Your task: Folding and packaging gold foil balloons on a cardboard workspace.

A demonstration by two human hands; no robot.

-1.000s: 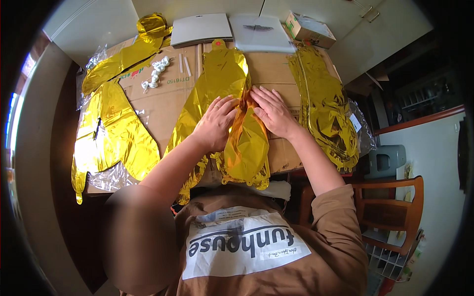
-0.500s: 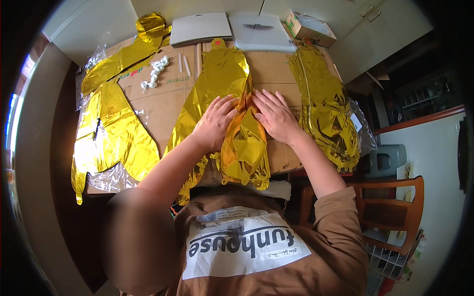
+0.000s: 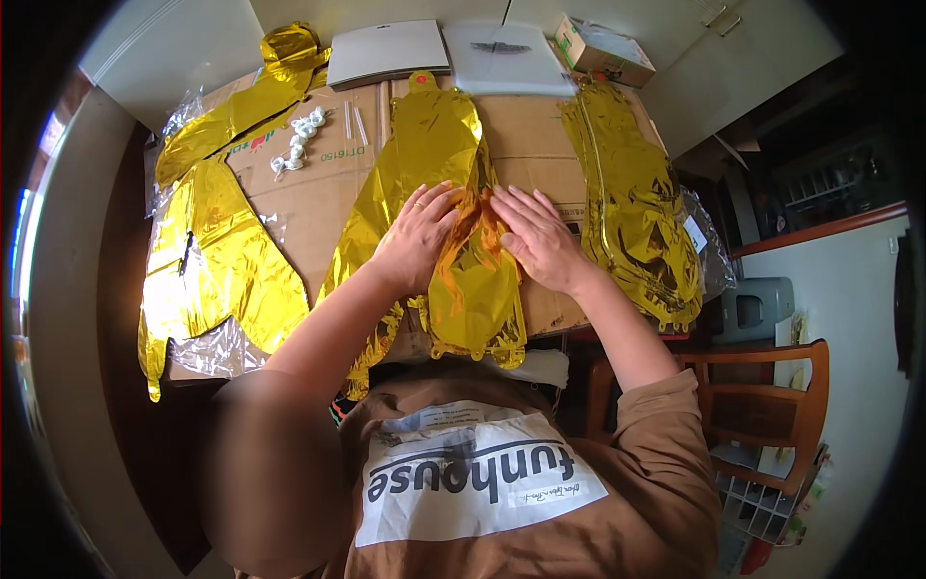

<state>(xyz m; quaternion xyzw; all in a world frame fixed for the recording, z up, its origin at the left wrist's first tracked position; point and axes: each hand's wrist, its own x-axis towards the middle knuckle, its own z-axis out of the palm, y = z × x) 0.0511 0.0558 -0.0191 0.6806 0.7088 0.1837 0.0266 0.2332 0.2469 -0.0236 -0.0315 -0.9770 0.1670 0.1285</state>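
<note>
A flat, uninflated gold foil balloon [image 3: 424, 135] lies in the middle of the cardboard-covered table, its near part folded and creased. My left hand [image 3: 417, 241] rests flat on it, fingers outstretched over the foil and pointing away from me. Beside it, my right hand [image 3: 540, 236] lies with straight fingers along the balloon's right edge, fingertips close to the left hand's. Between the hands the foil forms a raised, crinkled ridge that mirrors their colour. Neither hand grips anything.
Another gold foil balloon [image 3: 637, 203] lies folded at the right, and more gold foil [image 3: 212, 261] spreads at the left. White ribbon [image 3: 299, 140] and clear straws [image 3: 355, 121] lie beyond. A white box [image 3: 386, 56] and a small carton [image 3: 600, 53] stand at the back; a wooden chair [image 3: 815, 405] is at right.
My right hand has slid slightly toward me and its fingers lie lower on the foil. The near part of the balloon looks smoother. My left hand has barely moved.
</note>
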